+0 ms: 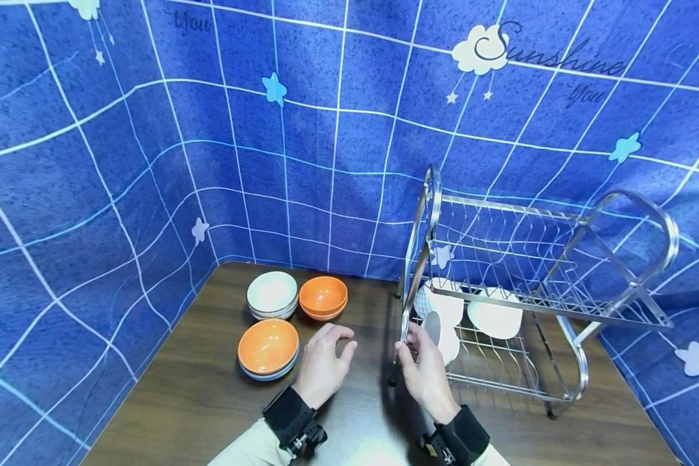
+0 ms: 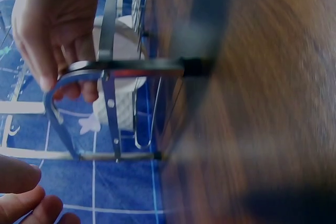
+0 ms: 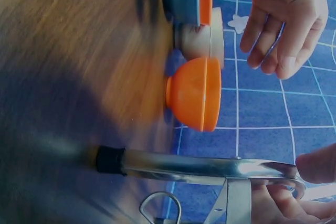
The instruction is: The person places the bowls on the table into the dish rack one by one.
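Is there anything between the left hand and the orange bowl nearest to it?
Nothing visible. The left hand hangs open above bare table, just right of the orange bowl.

Orange bowls point(image 1: 323, 296), white bowl point(image 1: 272, 292), silver rack point(image 1: 532, 272), blue grid-patterned backdrop point(image 1: 151, 129)

A two-tier chrome wire dish rack point(image 1: 536, 285) stood upright toward the right side of the bench, its rounded end frames rising above both tiers. The right hand point(image 1: 425, 372) gripped the lower part of its left end frame. White bowls point(image 1: 495, 317) rested in its lower tier.
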The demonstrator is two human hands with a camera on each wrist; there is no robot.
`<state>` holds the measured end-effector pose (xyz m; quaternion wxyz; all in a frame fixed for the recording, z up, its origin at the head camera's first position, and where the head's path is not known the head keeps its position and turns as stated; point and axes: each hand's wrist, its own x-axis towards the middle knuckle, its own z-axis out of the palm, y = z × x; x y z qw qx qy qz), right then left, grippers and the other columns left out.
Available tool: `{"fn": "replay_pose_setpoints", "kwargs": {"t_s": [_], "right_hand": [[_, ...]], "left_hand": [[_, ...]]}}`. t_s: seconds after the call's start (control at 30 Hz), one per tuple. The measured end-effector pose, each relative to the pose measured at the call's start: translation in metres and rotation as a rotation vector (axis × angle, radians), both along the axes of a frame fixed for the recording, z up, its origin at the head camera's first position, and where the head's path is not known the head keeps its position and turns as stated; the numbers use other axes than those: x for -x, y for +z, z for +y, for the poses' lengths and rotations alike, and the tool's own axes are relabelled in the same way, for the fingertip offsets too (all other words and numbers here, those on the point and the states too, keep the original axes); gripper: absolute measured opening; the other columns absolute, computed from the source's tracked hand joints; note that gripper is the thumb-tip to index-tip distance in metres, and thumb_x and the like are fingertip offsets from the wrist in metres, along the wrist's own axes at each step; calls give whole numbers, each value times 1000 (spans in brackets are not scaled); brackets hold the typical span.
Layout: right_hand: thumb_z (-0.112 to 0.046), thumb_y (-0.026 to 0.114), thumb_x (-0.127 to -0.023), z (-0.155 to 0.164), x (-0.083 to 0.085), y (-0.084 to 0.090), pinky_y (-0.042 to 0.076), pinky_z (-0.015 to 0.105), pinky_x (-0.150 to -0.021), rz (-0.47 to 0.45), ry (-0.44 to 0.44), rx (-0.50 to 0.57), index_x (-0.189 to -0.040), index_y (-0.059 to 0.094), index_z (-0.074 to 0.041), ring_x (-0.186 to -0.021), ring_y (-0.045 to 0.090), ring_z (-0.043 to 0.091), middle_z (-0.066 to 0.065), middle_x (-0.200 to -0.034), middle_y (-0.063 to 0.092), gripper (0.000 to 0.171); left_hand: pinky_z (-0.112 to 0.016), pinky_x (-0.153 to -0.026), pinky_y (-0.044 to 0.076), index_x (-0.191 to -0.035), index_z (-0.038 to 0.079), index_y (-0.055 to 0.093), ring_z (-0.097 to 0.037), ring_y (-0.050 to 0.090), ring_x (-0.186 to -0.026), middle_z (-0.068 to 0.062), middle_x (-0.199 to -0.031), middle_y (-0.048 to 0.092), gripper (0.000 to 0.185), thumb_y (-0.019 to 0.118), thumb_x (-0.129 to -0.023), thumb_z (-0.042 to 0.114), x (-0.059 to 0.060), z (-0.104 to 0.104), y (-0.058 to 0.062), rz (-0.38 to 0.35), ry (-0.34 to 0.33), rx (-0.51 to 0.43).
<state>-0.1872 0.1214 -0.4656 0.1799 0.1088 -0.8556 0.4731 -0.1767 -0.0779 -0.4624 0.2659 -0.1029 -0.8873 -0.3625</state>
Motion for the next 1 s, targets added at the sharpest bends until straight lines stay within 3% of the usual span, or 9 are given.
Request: {"fn": "replay_pose_setpoints", "kwargs": {"t_s": [0.3,0.47,0.7,1.0], "right_hand": [[1,57,-92,-1,-2,0,48,22,-59,-69,54,133,-126,52,-2,-73,63,19,2,-85,66,34],[2,56,-93,-1,-2,1,48,22,-59,-84,60,138,-125,52,-3,-74,63,22,4,-86,67,33],[2,56,-92,0,-2,0,47,21,-61,-79,56,125,-124,52,-3,-76,64,18,2,-86,67,32],[4,55,-92,1,-1,-1,49,22,-63,-94,76,143,-124,52,-2,-80,65,17,4,-87,66,33]], "left_hand": [[-37,-76,50,-97,12,71,-21,61,-91,-1,-96,65,16,75,-81,13,4,-34,9,-12,54,54],[-38,-71,50,-100,9,71,-22,61,-89,-4,-96,65,20,75,-81,13,5,-58,12,-40,105,97],[-46,-77,48,-99,3,72,-33,59,-91,-13,-96,66,26,77,-75,9,9,-94,8,14,179,191],[-53,-72,47,-106,1,68,-37,55,-90,-18,-98,60,31,73,-78,11,7,-134,1,-83,277,257]]}}
